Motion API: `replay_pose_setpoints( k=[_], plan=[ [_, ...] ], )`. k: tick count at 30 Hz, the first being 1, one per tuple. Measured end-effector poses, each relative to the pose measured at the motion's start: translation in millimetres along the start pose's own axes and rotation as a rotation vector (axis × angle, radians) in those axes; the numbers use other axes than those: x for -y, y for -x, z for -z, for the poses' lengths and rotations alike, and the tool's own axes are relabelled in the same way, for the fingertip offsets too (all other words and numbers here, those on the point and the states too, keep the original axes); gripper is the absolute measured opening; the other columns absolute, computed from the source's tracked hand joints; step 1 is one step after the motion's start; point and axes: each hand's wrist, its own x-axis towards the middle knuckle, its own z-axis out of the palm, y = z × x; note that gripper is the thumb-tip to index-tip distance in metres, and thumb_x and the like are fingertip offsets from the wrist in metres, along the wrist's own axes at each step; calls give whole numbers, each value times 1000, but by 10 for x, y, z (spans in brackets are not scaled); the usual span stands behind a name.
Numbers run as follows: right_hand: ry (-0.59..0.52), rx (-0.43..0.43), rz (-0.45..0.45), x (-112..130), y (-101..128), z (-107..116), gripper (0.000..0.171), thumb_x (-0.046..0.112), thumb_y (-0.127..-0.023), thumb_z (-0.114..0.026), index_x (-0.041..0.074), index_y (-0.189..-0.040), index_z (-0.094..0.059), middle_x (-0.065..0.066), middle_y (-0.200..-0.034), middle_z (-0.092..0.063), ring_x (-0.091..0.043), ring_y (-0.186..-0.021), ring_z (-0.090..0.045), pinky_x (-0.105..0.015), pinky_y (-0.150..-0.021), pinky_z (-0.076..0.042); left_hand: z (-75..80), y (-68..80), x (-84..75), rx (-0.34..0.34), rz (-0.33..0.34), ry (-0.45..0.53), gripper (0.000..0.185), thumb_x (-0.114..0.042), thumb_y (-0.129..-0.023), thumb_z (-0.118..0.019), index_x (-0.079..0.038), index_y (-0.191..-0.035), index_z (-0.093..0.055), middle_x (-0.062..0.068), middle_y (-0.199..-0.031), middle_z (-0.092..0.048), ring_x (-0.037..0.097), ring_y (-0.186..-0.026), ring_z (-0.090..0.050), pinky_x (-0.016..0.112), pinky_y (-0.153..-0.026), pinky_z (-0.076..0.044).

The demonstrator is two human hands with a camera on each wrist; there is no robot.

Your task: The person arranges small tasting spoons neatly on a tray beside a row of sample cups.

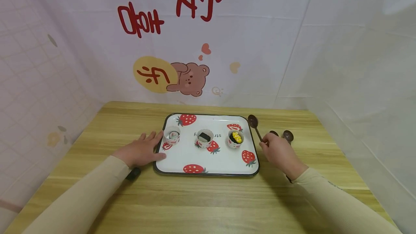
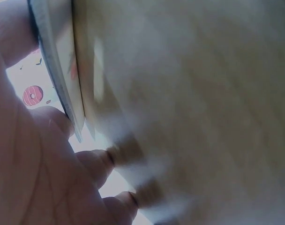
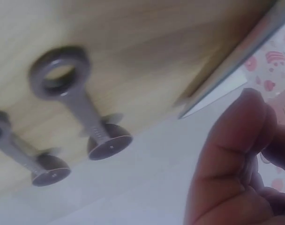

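A white tray [image 1: 221,154] printed with strawberries lies mid-table and carries three small cups: one at the left [image 1: 172,135], one with a dark piece [image 1: 205,138], one with yellow bits [image 1: 235,138]. My left hand [image 1: 158,146] lies flat on the wood, fingers straight, thumb and forefinger against the tray's left rim [image 2: 58,70]. My right hand [image 1: 264,143] sits just right of the tray, fingertips pinching the handle end of a brown spoon [image 1: 254,122] that points away from me. In the right wrist view the curled fingers [image 3: 231,154] hover near the tray's edge [image 3: 236,61].
Two more brown spoons [image 1: 287,135] [image 1: 274,133] lie on the wooden table [image 1: 208,198] just beyond my right hand; the right wrist view shows them too [image 3: 77,98] [image 3: 20,150]. White curtain walls with a bear drawing [image 1: 190,78] close in the back and sides.
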Motion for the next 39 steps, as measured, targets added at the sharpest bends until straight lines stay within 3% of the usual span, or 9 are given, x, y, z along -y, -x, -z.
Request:
replay_pose_setpoints(
  k=[15, 22, 29, 39],
  plan=[
    [-144, 18, -10, 190, -15, -38, 19, 18, -103, -64, 1, -110, -68, -11, -94, -73, -20, -78, -64, -32, -66, -52, -4, -9, -6, 3, 9, -9, 106, -72, -95, -59, -12, -170, -16, 29, -173, -18, 66, -154, -12, 79, -118, -25],
    [-195, 27, 11, 276, -20, -76, 18, 17, -104, -64, 1, -111, -67, -9, -92, -72, -17, -76, -63, -31, -65, -52, 1, -2, -5, 8, 12, -7, 106, -73, -94, -58, -12, -170, -15, 29, -173, -17, 66, -154, -11, 80, -118, -24],
    [-271, 75, -26, 403, -23, -102, 17, 19, -104, -63, 4, -111, -67, -7, -92, -71, -16, -77, -63, -29, -65, -52, -7, -13, 5, 8, 13, -13, 106, -73, -94, -58, -12, -170, -15, 29, -173, -17, 65, -154, -11, 79, -118, -23],
    [-346, 80, -4, 571, -22, -168, 10, 14, -102, -67, 4, -102, -67, -6, -86, -71, -14, -69, -59, -29, -57, -49, 1, -4, -2, 10, 21, -20, 106, -74, -95, -57, -14, -171, -14, 27, -174, -16, 64, -155, -11, 79, -118, -24]
  ],
)
